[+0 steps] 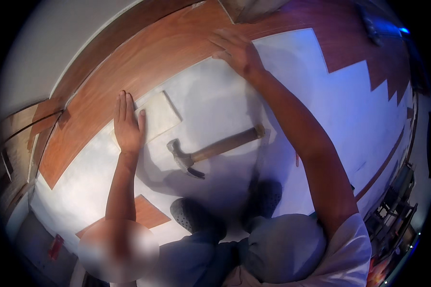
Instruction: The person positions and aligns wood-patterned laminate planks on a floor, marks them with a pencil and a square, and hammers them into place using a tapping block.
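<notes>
Reddish-brown wood floor planks [177, 43] lie along the far side, their exposed edge bordering a white underlay sheet [215, 86]. My left hand [128, 123] rests flat at that edge with its fingers stretched out, partly over a pale rectangular block or folded pad [160, 116]. Farther right, my right hand [238, 53] is spread on the planks, its fingertips on the wood and nothing in its grasp. Between my arms a claw hammer [220, 147] with a wooden handle lies on the sheet, its metal head toward the left.
A short loose plank piece [151, 213] lies near my left knee. Stepped plank ends [364, 71] run down the right side. A wall base [246, 10] or post stands at the far edge. Dark clutter [392, 210] sits at the right, and my shoes [189, 213] stand on the sheet.
</notes>
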`<state>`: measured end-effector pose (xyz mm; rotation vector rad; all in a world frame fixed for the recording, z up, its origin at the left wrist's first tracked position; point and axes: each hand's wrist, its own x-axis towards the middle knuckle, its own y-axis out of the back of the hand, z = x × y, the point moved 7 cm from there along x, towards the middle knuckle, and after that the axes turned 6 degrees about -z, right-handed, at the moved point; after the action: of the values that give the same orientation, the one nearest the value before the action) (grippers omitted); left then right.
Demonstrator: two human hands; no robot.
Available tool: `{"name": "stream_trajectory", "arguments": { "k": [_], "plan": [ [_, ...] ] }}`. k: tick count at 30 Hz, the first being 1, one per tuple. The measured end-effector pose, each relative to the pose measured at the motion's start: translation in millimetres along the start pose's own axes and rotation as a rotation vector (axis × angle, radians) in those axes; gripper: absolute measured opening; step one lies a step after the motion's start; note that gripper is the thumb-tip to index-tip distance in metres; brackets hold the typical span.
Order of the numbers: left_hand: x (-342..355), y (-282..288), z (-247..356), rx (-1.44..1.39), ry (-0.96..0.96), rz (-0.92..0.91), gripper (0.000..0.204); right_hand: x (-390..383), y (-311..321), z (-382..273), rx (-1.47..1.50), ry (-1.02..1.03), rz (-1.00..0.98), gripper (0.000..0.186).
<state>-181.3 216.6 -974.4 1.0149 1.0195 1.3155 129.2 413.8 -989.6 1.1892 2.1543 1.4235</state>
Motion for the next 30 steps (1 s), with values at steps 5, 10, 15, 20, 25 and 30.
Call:
{"name": "stream_trajectory", "arguments": {
  "k": [5, 10, 15, 20, 25, 30],
  "plan": [
    [23, 0, 5, 0.001, 0.02, -0.003, 0.06, 8, -3, 9, -0.012, 0.055, 0.029, 0.053],
    [28, 2, 6, -0.002, 0.029, -0.004, 0.059, 10, 3, -9, -0.031, 0.141, 0.069, 0.056],
    [28, 2, 4, -0.06, 0.051, -0.013, 0.052, 14, 1, -15, -0.02, 0.084, 0.078, 0.05],
    [23, 2, 4, -0.068, 0.061, -0.009, 0.049, 13, -4, -16, 0.03, 0.067, 0.053, 0.046],
    [21, 3, 2, -0.076, 0.04, 0.034, 0.047, 14, 1, -20, 0.059, 0.106, 0.088, 0.038],
    [23, 8, 6, -0.091, 0.032, 0.039, 0.042, 10, 4, -20, 0.064, 0.185, 0.108, 0.028]
  ]
}}
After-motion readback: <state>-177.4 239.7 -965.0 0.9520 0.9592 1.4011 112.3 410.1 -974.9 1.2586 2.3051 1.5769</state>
